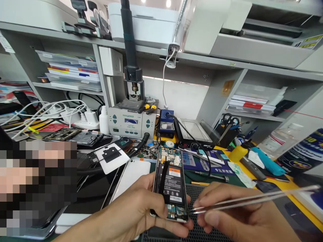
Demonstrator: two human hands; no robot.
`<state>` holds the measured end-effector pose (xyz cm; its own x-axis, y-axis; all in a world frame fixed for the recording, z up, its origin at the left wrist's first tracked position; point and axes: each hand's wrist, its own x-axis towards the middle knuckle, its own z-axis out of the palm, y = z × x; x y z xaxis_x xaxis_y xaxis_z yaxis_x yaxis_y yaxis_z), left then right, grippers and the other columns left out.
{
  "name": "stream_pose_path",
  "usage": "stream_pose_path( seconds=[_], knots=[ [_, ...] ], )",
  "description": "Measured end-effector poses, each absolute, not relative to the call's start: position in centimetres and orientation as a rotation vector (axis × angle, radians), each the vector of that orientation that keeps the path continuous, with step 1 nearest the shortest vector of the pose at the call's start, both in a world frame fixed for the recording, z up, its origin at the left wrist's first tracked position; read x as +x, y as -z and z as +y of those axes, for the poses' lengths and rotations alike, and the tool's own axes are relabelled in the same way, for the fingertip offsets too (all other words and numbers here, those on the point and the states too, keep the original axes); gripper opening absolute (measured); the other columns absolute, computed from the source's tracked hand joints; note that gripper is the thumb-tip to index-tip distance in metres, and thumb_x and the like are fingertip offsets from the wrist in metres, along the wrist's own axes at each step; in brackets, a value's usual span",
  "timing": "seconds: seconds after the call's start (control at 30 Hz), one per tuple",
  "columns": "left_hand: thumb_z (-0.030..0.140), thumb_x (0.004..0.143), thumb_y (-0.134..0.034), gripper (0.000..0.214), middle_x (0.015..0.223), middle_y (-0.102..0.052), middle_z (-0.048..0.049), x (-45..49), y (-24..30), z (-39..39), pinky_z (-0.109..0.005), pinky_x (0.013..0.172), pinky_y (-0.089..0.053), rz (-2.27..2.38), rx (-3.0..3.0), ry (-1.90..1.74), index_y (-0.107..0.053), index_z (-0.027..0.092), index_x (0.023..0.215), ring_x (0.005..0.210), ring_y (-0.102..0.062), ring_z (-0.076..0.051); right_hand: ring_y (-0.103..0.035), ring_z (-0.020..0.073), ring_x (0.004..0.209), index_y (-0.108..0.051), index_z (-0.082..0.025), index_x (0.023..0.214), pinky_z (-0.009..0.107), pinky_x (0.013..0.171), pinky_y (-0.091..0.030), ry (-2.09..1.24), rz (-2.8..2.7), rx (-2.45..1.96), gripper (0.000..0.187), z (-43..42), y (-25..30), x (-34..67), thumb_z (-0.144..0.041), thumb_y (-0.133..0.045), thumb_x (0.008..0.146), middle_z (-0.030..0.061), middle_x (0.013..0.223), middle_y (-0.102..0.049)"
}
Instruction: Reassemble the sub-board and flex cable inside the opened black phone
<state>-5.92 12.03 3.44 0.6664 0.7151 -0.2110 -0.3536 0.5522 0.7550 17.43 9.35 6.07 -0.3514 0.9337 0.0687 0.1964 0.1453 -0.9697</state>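
An opened smartphone (174, 188) lies in my left hand (151, 205), whose fingers wrap round its lower end. Its black battery (173, 193) with an orange label and its circuit boards are exposed. Between the thumb and fingers of my right hand (222, 205) is a pair of metal tweezers (242, 201). The tips are beside the phone's lower right edge; whether they touch it I cannot tell. Beneath the phone is a black perforated mat (199, 195). A white phone back cover (132, 178) lies just left of the phone.
Behind the phone stand a hot-air rework station (131, 126) and a blue soldering-iron holder (166, 122). A flat heating plate (194, 131) is at the back right. A yellow bottle (238, 153) and cyan bottle (267, 161) stand right. Another person, blurred out, is at the left edge.
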Motion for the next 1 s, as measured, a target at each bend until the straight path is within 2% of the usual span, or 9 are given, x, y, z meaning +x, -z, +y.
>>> stream_pose_path(
  seconds=[0.03, 0.1, 0.27, 0.37, 0.7, 1.0],
  knots=[
    [-0.005, 0.066, -0.055, 0.048, 0.101, -0.077, -0.0104, -5.7, -3.3, 11.9, -0.038, 0.082, -0.063, 0.534, 0.743, -0.659, -0.073, 0.012, 0.107, 0.088, -0.075, -0.024, -0.077, 0.0190, 0.080, -0.082, -0.031, 0.092, 0.025, 0.074, -0.064, -1.194, -1.720, -1.085, 0.011, 9.1, -5.7, 17.0, -0.022, -0.080, 0.085, 0.0021, 0.090, -0.081],
    [-0.006, 0.065, -0.055, 0.051, 0.102, -0.076, -0.0103, -5.5, -3.0, 11.8, -0.039, 0.081, -0.063, 0.522, 0.733, -0.639, -0.073, 0.013, 0.109, 0.086, -0.074, -0.023, -0.078, 0.0204, 0.085, -0.082, -0.033, 0.090, 0.024, 0.076, -0.064, -1.101, -1.777, -1.074, 0.015, 8.9, -5.1, 16.5, -0.019, -0.080, 0.083, 0.0015, 0.087, -0.081],
    [-0.007, 0.063, -0.055, 0.045, 0.087, -0.074, -0.0078, -5.3, -3.1, 11.7, -0.038, 0.079, -0.064, 0.538, 0.686, -0.615, -0.073, 0.011, 0.100, 0.080, -0.073, -0.022, -0.079, 0.0193, 0.081, -0.081, -0.036, 0.093, 0.022, 0.074, -0.064, -0.962, -1.858, -1.024, 0.025, 8.9, -4.9, 16.5, -0.015, -0.082, 0.079, -0.0019, 0.087, -0.082],
    [-0.006, 0.063, -0.055, 0.043, 0.087, -0.073, -0.0082, -5.3, -3.1, 11.7, -0.039, 0.080, -0.064, 0.543, 0.692, -0.600, -0.072, 0.011, 0.099, 0.080, -0.073, -0.022, -0.079, 0.0191, 0.082, -0.081, -0.037, 0.095, 0.023, 0.075, -0.065, -0.902, -1.878, -0.961, 0.031, 8.9, -4.8, 16.4, -0.011, -0.082, 0.079, -0.0031, 0.088, -0.083],
    [-0.007, 0.065, -0.054, 0.052, 0.096, -0.074, -0.0085, -5.3, -3.1, 11.8, -0.040, 0.083, -0.062, 0.492, 0.757, -0.586, -0.074, 0.013, 0.109, 0.085, -0.072, -0.021, -0.079, 0.0181, 0.084, -0.080, -0.037, 0.096, 0.021, 0.077, -0.064, -0.867, -1.907, -0.948, 0.033, 8.9, -4.8, 16.0, -0.010, -0.082, 0.078, -0.0045, 0.089, -0.083],
    [-0.006, 0.066, -0.054, 0.041, 0.089, -0.071, -0.0066, -5.4, -3.1, 11.8, -0.041, 0.084, -0.061, 0.473, 0.785, -0.578, -0.072, 0.014, 0.097, 0.083, -0.070, -0.021, -0.079, 0.0200, 0.082, -0.081, -0.034, 0.094, 0.022, 0.075, -0.065, -0.868, -1.911, -0.956, 0.029, 9.0, -4.7, 16.2, -0.010, -0.083, 0.077, -0.0022, 0.088, -0.083]
  ],
)
